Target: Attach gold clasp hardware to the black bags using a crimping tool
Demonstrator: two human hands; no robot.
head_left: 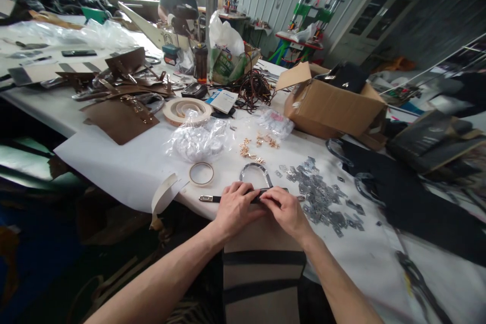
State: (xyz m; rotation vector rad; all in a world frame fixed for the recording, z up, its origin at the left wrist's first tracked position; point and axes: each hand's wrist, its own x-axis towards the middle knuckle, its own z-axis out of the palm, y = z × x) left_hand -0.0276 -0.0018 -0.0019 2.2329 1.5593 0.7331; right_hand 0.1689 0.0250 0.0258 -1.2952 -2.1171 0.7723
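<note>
A beige panel with black bands (264,263) hangs over the table's near edge toward me. Along its top edge lies a black strap (216,199) with a silver metal end piece. My left hand (237,207) grips the strap and panel edge, fingers bent over the top. Close beside it, my right hand (283,207) pinches at the same edge; whatever is between its fingertips is hidden. Just beyond my hands rises a curved, plastic-wrapped handle (256,167). To the right lies a heap of small grey metal plates (319,192); small gold-coloured fasteners (246,149) sit farther back.
Left of my hands are a tape ring (201,174), a crumpled plastic bag (199,142) and tape rolls (186,110). Brown leather pieces (117,119) lie beyond. A cardboard box (334,106) and black material (410,197) occupy the right. A person (176,5) sits across the table.
</note>
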